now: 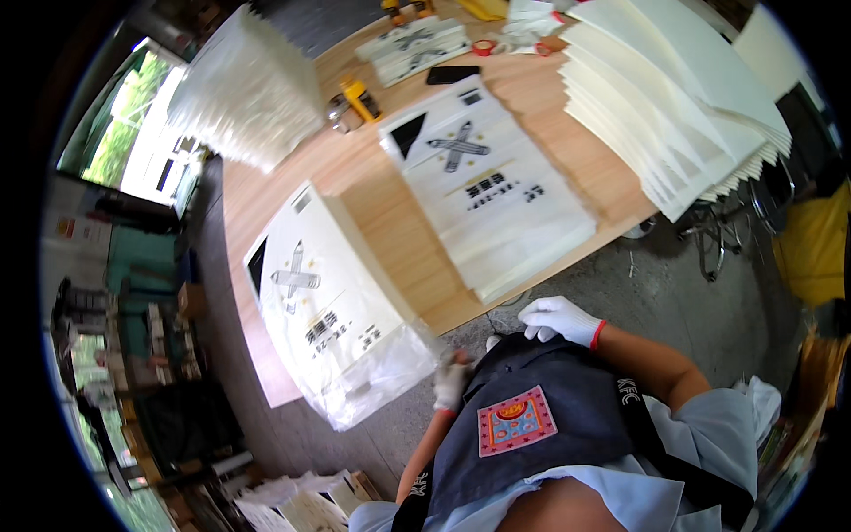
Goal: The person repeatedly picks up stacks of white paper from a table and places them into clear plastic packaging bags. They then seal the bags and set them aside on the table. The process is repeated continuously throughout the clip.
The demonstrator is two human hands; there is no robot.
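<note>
The printed paper pack (332, 293) is set ahead and left of the blurred left hand (450, 383), just beside its loose plastic end (377, 377); whether that is gripped cannot be told. The white-gloved right hand (560, 321) is held near the dark apron (567, 412), fingers bent, its grip unclear. Ahead of it, printed bags (510, 230) are laid on the table (390, 226).
</note>
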